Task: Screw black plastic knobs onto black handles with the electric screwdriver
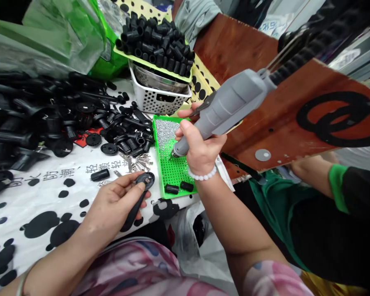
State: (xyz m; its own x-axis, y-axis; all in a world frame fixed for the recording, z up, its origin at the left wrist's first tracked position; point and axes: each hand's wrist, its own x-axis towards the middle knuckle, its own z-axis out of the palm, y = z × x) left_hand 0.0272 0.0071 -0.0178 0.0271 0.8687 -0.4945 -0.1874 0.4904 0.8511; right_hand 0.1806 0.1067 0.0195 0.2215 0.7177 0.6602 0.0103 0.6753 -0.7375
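Observation:
My left hand (114,205) grips a black plastic part (137,201), a round head on a long handle, with its thumb on the head. My right hand (199,148) is wrapped around a grey electric screwdriver (231,102), whose tip points down at a green perforated tray (169,172). Silver screws (165,131) lie heaped on that tray, and the tip is at the edge of the heap. Two short black sleeves (172,189) lie at the tray's near end. A white beaded bracelet (202,174) circles my right wrist.
A large pile of black plastic parts (49,119) covers the left of the printed white tablecloth (49,197). Black cylinders (154,43) fill a tray on a white basket (160,100). A co-worker's green-and-black sleeve (311,193) reaches under a brown board (283,119).

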